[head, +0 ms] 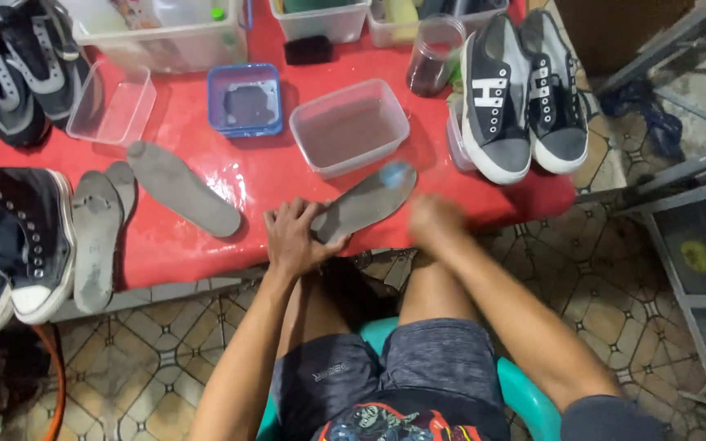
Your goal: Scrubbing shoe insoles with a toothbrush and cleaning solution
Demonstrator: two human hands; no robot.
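Left hand clamped on grey insole at red table edge, frame centre; right hand blurred beside it, grip impossible to tell.

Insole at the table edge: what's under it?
The grey insole lies on the wet red table, heel end pinned by the left hand. The surface under it is hidden. The right hand is blurred beside it.

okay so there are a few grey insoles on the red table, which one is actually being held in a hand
The grey insole at the table's near edge, gripped at its heel end by the left hand. The other insoles lie untouched further left, beside the black high-top sneakers.
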